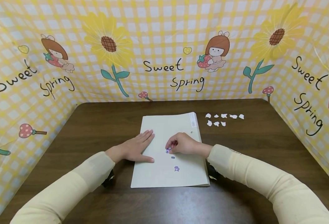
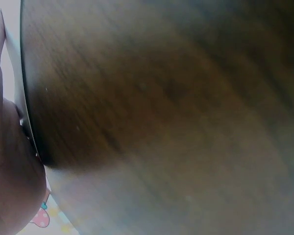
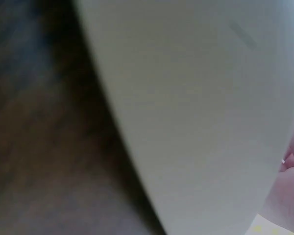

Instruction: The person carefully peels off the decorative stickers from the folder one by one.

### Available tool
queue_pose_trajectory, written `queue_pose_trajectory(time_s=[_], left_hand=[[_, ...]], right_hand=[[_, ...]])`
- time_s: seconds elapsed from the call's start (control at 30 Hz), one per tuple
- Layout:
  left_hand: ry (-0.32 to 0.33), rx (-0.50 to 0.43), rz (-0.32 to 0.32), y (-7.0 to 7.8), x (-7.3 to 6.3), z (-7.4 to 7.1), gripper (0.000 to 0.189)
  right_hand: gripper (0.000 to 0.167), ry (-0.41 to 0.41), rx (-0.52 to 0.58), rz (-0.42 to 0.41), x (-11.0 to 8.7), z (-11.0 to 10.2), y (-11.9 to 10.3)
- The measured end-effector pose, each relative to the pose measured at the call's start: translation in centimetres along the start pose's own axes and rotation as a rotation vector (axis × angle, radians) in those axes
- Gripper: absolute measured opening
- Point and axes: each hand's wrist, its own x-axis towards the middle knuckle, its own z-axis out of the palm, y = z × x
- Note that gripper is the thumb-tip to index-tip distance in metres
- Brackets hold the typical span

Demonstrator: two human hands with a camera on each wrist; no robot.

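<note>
A pale cream folder (image 1: 156, 177) lies on the table, a barcode label at its upper right corner. Fingers spread, my left hand (image 1: 137, 147) rests on its left side. Over the folder's middle, my right hand (image 1: 185, 143) pinches a small purple sticker (image 1: 168, 150) between thumb and fingertips, close to the surface. Just below it on the folder is a tiny dark rectangular sticker (image 1: 173, 157). Further down sits a purple character-shaped sticker (image 1: 177, 169). The left wrist view catches part of the left hand (image 2: 12, 171); the right wrist view mostly shows the folder (image 3: 186, 107).
Several small white cut-out pieces (image 1: 224, 116) lie in two rows on the dark wooden table (image 1: 237, 137), right of the folder's top. A yellow checked cloth (image 1: 159, 37) with printed flowers and lettering walls the table in at the back and sides.
</note>
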Motion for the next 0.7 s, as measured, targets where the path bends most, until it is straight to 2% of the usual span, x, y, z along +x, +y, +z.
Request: queue_pose_trajectory(time_s=[0.27, 0.7], left_hand=[[0.002, -0.001, -0.001, -0.11, 0.06, -0.01, 0.113], [0.016, -0.008, 0.014, -0.35, 0.08, 0.29, 0.113]], right_hand=[[0.007, -0.007, 0.009, -0.011, 0.13, -0.04, 0.02], [0.006, 0.016, 0.025, 0.023, 0.21, 0.33, -0.05]])
